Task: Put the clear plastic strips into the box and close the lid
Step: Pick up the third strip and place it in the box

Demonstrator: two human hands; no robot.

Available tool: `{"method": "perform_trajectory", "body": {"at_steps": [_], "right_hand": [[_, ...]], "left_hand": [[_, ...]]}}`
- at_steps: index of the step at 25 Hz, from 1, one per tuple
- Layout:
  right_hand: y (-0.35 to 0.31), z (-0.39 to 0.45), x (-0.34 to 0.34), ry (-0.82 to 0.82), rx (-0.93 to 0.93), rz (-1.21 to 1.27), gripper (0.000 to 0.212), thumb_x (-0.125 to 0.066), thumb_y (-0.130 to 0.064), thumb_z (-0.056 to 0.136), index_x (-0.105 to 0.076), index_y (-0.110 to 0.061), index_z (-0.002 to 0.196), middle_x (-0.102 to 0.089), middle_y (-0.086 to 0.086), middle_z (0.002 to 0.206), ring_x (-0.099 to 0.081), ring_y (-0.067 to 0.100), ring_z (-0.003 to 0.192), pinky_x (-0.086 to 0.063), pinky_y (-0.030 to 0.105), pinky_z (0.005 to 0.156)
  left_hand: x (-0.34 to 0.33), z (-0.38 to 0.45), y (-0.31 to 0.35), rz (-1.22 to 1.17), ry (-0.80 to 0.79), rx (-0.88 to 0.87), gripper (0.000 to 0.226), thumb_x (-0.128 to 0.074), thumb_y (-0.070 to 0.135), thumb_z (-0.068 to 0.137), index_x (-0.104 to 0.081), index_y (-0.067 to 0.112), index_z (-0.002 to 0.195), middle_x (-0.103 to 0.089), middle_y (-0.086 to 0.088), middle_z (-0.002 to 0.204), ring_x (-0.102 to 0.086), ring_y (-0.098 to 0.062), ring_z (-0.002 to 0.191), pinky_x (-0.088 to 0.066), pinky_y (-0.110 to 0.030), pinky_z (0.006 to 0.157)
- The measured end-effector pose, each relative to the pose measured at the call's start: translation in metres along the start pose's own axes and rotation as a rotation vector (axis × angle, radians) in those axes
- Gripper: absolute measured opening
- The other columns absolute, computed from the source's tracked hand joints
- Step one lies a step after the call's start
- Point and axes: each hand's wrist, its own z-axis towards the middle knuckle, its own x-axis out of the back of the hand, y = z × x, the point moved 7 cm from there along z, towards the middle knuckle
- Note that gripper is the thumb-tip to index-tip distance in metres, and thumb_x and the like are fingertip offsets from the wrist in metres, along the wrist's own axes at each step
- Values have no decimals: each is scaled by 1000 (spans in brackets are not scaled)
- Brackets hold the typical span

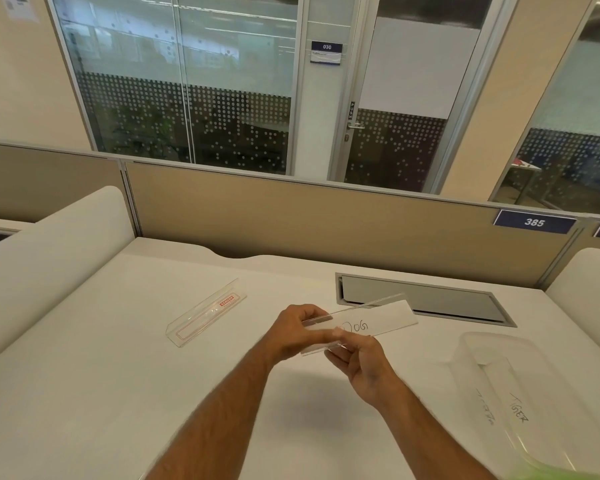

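Head camera view: a clear plastic strip (371,323) marked with handwriting is being held above the desk (101,393), pinched at its near end by the left hand (297,332) with fingers closed over the top edge, while the right hand (359,358) is being curled under the lower edge in a partly closed grip. A second strip (207,313), bearing a red label, is being left lying flat well apart to the left. The box (520,393) is sitting at the right, with strips already being kept inside it; its lid cannot be made out for certain. Trouble is being risked here: the smooth strip may be let slip from a fingertip pinch, its far end may be caught on the box rim, and the left strip may be overlooked before closing.
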Motion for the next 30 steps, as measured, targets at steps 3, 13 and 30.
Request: {"method": "perform_trajectory", "body": {"at_steps": [3, 13, 30], "right_hand": [[-1, -2, 10, 38, 4, 15, 31, -67, -11, 86, -66, 2, 114, -73, 16, 108, -71, 26, 94, -54, 39, 94], [-54, -8, 81, 265, 175, 115, 27, -75, -11, 78, -65, -9, 103, -69, 13, 97, -67, 26, 88, -58, 32, 69], [-82, -24, 18, -197, 303, -1844, 69, -76, -60, 58, -55, -38, 120, -66, -10, 106, -61, 8, 86, -56, 27, 74]], "left_hand": [[-1, -2, 0, 129, -52, -20, 62, -91, 36, 64, -68, 17, 118, -68, -4, 119, -64, -25, 107, -60, -39, 90], [15, -9, -8, 236, -41, -16, 65, -94, 29, 61, -68, 18, 119, -69, -5, 117, -67, -25, 101, -60, -28, 83], [-5, -11, 1, 402, -125, -31, 65, -91, 28, 65, -64, 18, 123, -67, -5, 119, -65, -22, 101, -58, -22, 83]]}}
